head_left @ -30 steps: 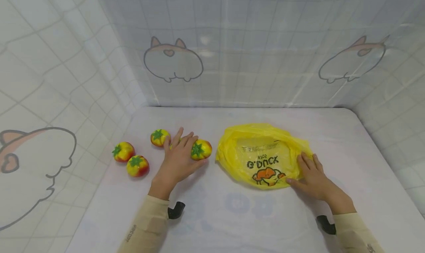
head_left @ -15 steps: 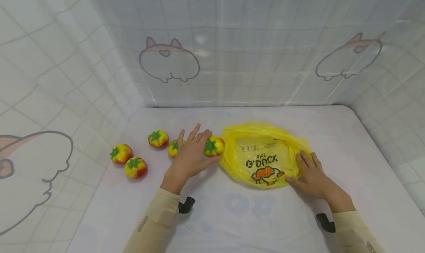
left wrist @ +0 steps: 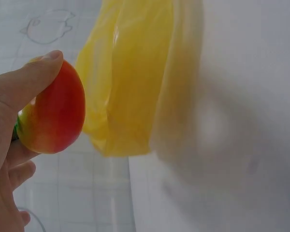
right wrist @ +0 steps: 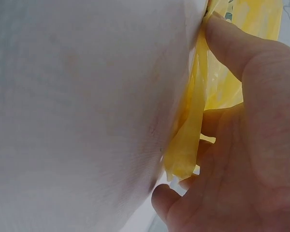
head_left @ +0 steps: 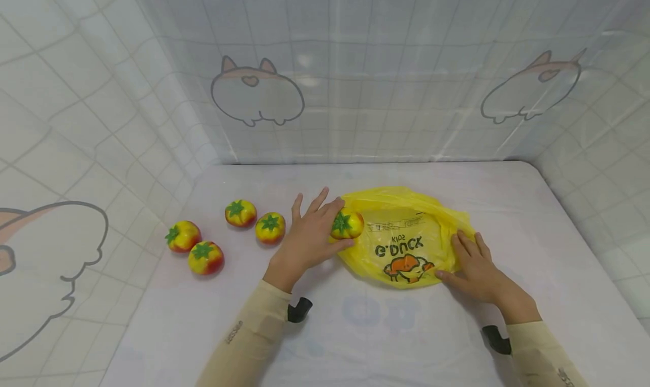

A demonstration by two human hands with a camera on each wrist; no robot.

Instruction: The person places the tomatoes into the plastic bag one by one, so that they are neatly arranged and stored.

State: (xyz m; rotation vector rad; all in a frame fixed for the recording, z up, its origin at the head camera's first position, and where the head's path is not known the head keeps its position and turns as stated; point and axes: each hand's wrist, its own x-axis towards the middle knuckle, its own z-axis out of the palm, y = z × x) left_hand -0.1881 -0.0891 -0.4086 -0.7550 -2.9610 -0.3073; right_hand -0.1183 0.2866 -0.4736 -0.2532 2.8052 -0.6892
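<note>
My left hand (head_left: pixel 311 237) holds a round toy fruit (head_left: pixel 350 224), red and yellow with a green leafy top, between thumb and fingers. In the left wrist view the fruit (left wrist: pixel 60 108) shows its smooth red side, close beside the yellow plastic bag (left wrist: pixel 130 77). Printed with a duck and lettering, the bag (head_left: pixel 388 220) lies with its mouth spread; the held fruit is at its left rim. At the bag's right edge rests my right hand (head_left: pixel 474 271), fingers spread and touching it. The right wrist view shows the thumb against the bag's yellow film (right wrist: pixel 188 140).
Several more such fruits stand on the white-covered table (head_left: pixel 365 342) at the left, one fruit (head_left: pixel 270 228) nearest the left hand and another fruit (head_left: pixel 206 258) farther left. Tile-patterned sheeting (head_left: pixel 386 82) with cartoon prints closes off the back and both sides.
My left hand has carried the fruit rightward to the bag's left rim. A fruit formerly hidden by that hand is now uncovered. The right hand and bag have barely moved.
</note>
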